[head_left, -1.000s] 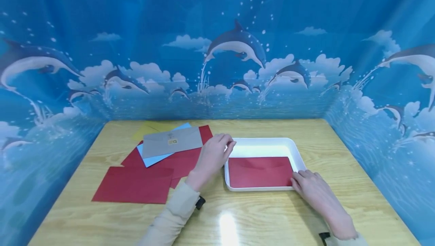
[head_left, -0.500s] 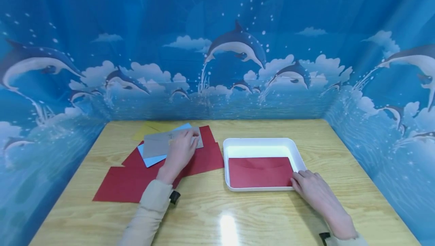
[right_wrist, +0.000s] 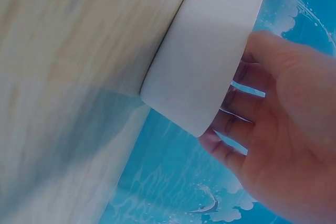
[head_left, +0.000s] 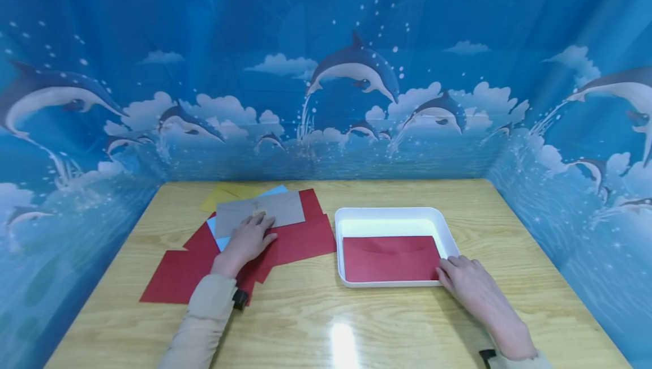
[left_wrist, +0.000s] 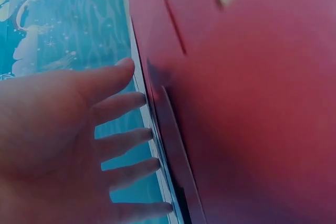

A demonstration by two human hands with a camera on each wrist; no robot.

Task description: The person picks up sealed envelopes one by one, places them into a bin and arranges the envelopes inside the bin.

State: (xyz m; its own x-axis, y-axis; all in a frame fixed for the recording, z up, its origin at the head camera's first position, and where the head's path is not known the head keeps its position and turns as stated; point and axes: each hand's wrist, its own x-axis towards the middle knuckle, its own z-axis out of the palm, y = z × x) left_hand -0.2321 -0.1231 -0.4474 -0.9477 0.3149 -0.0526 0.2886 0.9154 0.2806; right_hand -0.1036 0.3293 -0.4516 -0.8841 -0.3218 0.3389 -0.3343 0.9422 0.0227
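Nearest you, at the lower right of the head view, your right hand (head_left: 471,284) stays where it was, fingers bent over the rim of the white tray (head_left: 449,239). Your left hand (head_left: 246,241) has changed place: a second ago it was beside the tray's left rim; now it lies over the pile at the left of the frame, fingers extended onto the grey envelope (head_left: 287,207) and gripping nothing that you can see. That suggests your work has turned from the tray to the pile, while the red envelope in the tray (head_left: 389,261) lies flat against the near wall, as before.

Around your left hand, one red envelope (head_left: 170,278) sits lower left on the worktop (head_left: 387,329), another red envelope (head_left: 305,241) reaches right almost to the tray. The light blue envelope (head_left: 277,190) shows from under the grey one, and the yellow envelope (head_left: 229,192) is farthest back, before the dolphin backdrop (head_left: 326,74).

The left wrist view shows what the head view hides: your fingers straight and spread, tips at the paper edges, though you cannot tell whether they press. The right wrist view adds the tray's outer wall.
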